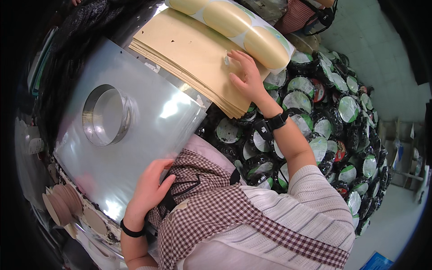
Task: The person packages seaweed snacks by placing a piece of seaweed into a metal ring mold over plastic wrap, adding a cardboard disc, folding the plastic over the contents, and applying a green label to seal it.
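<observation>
My left hand is at the near edge of a stack of clear plastic sheets, thumb apart from the fingers. The fingertips meet the sheets' edge. A round metal ring stands on top of the sheets. Over a thick stack of tan paper sheets, my right hand has its fingers spread and nothing in its grasp. A small pale scrap lies by its fingertips. Beyond it, a curved strip of round gold labels on white backing lies across the paper.
To the right is a large heap of dark, film-wrapped round packages with green and white labels. Pinkish-brown discs are stacked at the lower left. Black plastic covers the upper left. Someone in a red checked garment is at the top.
</observation>
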### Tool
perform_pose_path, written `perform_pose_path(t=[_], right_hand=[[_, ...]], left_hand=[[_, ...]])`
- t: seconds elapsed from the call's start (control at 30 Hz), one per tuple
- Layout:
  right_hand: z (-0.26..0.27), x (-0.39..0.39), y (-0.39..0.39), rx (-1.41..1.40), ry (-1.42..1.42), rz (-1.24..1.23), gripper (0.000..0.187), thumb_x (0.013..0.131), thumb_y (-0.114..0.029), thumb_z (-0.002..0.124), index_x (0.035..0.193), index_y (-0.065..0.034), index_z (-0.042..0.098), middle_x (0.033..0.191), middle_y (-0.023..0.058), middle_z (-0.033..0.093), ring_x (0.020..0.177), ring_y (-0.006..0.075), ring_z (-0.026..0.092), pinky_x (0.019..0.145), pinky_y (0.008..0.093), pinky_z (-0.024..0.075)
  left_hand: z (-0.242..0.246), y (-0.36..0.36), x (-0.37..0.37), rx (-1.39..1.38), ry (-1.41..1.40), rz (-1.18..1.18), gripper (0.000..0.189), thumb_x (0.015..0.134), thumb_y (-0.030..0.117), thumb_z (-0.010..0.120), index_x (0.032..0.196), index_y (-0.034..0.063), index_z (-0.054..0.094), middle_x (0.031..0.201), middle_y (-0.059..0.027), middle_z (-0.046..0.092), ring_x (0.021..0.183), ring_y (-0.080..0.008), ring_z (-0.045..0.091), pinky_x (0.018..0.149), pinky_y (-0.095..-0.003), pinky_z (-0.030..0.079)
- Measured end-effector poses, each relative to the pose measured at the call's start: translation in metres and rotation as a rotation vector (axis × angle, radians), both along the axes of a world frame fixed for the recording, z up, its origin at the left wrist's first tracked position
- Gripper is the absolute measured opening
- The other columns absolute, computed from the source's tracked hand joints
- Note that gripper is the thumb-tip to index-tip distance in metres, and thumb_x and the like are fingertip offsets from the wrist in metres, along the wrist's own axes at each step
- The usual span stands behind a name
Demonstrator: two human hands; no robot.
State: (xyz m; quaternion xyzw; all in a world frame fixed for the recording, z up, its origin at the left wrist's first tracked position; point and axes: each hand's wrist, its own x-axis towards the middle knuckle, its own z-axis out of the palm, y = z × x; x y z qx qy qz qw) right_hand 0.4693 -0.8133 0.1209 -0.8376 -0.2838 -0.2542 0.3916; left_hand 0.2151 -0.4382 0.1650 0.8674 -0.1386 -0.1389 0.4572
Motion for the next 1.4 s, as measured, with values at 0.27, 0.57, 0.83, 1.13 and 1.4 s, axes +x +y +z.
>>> perform_pose_path(t=[0.27, 0.57, 0.83, 1.13, 1.4], right_hand=[[-0.021, 0.005, 0.006, -0.172, -0.084, -0.103, 0.049, 0.087, -0.013, 0.072, 0.136, -0.009, 0.068, 0.137, 0.0103, 0.069, 0.133, 0.0354, 0.057, 0.114, 0.0498, 0.0427], [-0.018, -0.003, 0.005, -0.311, -0.156, -0.227, 0.048, 0.092, -0.014, 0.068, 0.14, -0.0108, 0.07, 0.153, 0.0128, 0.059, 0.141, 0.0365, 0.053, 0.119, 0.0483, 0.0417], [-0.021, -0.012, -0.051, -0.415, -0.044, -0.081, 0.054, 0.094, -0.009, 0.065, 0.148, -0.0052, 0.06, 0.16, 0.0139, 0.055, 0.15, 0.0344, 0.049, 0.121, 0.0452, 0.0433], [0.001, 0.011, -0.006, -0.716, 0.215, -0.073, 0.082, 0.101, -0.032, 0.068, 0.171, -0.0143, 0.03, 0.179, 0.0154, 0.023, 0.165, 0.0349, 0.021, 0.132, 0.052, 0.019], [0.064, -0.052, 0.232, -0.299, -0.074, 0.596, 0.069, 0.086, -0.012, 0.081, 0.151, -0.0102, 0.058, 0.155, 0.0136, 0.056, 0.147, 0.0336, 0.051, 0.122, 0.0503, 0.0393]], left_hand=[[0.011, -0.021, 0.042, 0.091, -0.147, -0.204, 0.041, 0.095, 0.011, 0.074, 0.134, 0.0023, 0.064, 0.128, -0.0165, 0.069, 0.118, -0.0341, 0.068, 0.103, -0.0419, 0.054], [0.032, -0.027, 0.061, 0.163, -0.209, -0.295, 0.039, 0.096, 0.014, 0.073, 0.132, 0.0032, 0.065, 0.128, -0.0172, 0.069, 0.12, -0.0377, 0.066, 0.104, -0.0441, 0.052], [-0.003, 0.041, 0.001, 0.031, -0.022, 0.083, 0.044, 0.094, 0.002, 0.07, 0.137, 0.0006, 0.062, 0.127, -0.0138, 0.069, 0.121, -0.0284, 0.066, 0.104, -0.0393, 0.052], [-0.051, 0.126, -0.078, 0.011, -0.01, 0.711, 0.019, 0.095, 0.005, 0.072, 0.114, 0.0036, 0.072, 0.105, -0.0077, 0.074, 0.095, -0.0169, 0.069, 0.086, -0.0316, 0.054], [-0.095, 0.183, -0.137, 0.274, -0.254, 0.547, 0.033, 0.069, 0.015, 0.09, 0.092, 0.0084, 0.067, 0.098, -0.0044, 0.068, 0.098, -0.0315, 0.063, 0.089, -0.0421, 0.051]])
